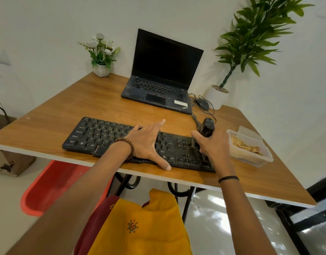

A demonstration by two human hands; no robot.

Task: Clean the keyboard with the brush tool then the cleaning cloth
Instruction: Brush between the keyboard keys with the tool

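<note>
Brushing step, I judge: right hand [213, 144] has its grip around the brush [206, 127] at the 3 o'clock end of the keyboard [95, 135]; left hand [147, 142] lies flat, grip wide. Next, sweep toward 9 o'clock.

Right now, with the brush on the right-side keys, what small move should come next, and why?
Probably a short stroke across the neighbouring keys. The right hand grips the brush with its bristles down on the right part of the keyboard, the left hand lies flat on the middle to steady it, and the cloth lies in its box.
</note>
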